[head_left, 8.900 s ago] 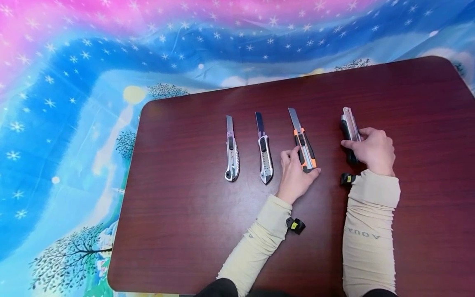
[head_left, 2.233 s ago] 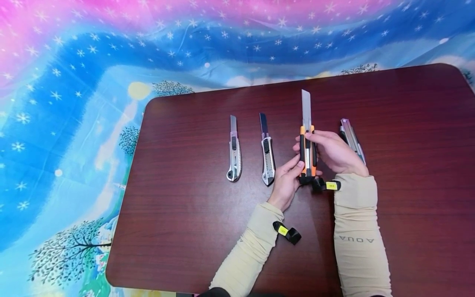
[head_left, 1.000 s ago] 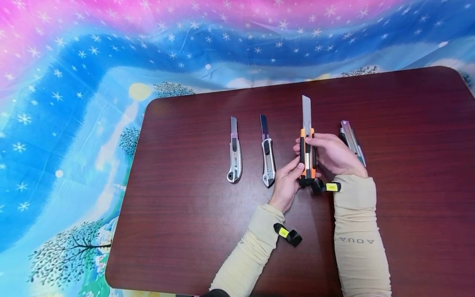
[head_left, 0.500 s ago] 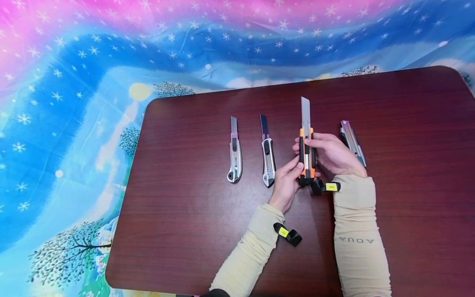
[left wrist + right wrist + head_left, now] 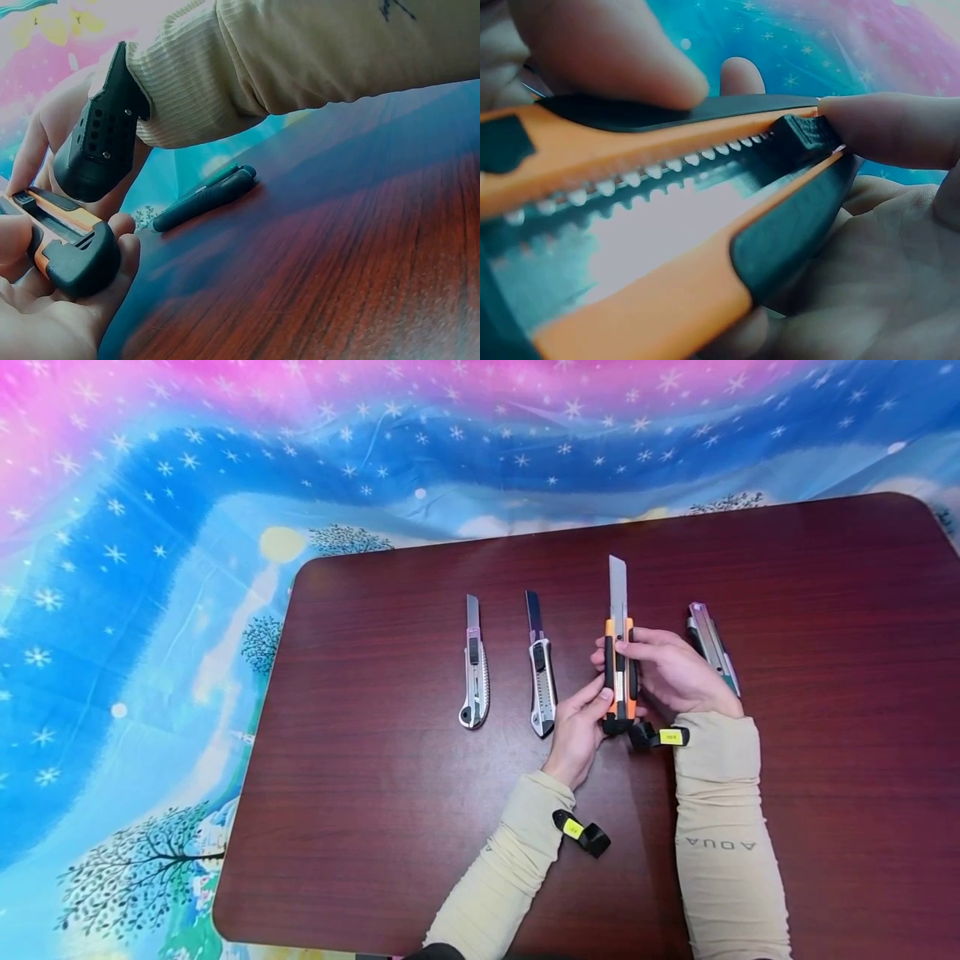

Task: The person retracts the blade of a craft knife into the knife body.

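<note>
Both hands hold an orange and black utility knife (image 5: 610,714), its long silver blade (image 5: 617,585) out and pointing to the far side of the table. My left hand (image 5: 576,735) grips the handle's lower end, thumb on its left side. Higher up, my right hand (image 5: 678,672) wraps the handle from the right. In the right wrist view the right thumb touches the black slider (image 5: 802,135) beside a toothed metal track. Its black end cap (image 5: 86,259) faces the left wrist camera.
Left of the hands, a silver utility knife (image 5: 472,685) and a silver one with a dark blade (image 5: 533,614) lie on the brown table (image 5: 360,827), blades out. Another utility knife (image 5: 708,639), black and silver, lies behind the right hand. A printed cloth (image 5: 450,452) hangs behind.
Earlier the right hand held the black and silver knife; it has let go and moved left onto the orange knife, now raised in both hands. Over the last second almost nothing has moved.
</note>
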Demonstrator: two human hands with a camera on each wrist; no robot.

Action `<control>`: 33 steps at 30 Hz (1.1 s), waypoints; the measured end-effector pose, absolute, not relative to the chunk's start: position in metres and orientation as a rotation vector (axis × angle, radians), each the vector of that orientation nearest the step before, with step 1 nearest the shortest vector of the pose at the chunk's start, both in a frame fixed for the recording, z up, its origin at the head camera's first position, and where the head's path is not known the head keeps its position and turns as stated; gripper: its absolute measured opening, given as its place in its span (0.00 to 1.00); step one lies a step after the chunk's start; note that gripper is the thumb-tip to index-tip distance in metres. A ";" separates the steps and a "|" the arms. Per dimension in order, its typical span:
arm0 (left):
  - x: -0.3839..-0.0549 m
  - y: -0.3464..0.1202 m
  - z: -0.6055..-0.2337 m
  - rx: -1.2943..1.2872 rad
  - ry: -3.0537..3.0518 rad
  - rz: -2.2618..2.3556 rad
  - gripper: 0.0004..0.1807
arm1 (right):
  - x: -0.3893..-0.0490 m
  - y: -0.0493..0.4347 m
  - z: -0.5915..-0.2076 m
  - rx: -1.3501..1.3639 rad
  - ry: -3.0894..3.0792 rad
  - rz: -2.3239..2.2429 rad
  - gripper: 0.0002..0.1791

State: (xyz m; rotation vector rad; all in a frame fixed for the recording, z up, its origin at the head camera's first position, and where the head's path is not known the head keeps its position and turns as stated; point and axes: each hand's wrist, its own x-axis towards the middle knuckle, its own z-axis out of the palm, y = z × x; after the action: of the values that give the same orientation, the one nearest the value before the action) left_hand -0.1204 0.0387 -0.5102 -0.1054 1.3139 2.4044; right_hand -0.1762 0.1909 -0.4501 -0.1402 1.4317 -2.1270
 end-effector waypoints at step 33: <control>-0.121 0.041 -0.512 -0.136 1.282 2.440 0.21 | -0.175 0.192 -0.456 -0.167 1.418 -2.132 0.13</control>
State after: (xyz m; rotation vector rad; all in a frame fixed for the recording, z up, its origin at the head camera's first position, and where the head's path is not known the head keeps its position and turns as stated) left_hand -0.1205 0.0405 -0.5120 -0.1357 1.2817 2.4401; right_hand -0.1752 0.1915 -0.4557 -0.1670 1.4176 -2.1324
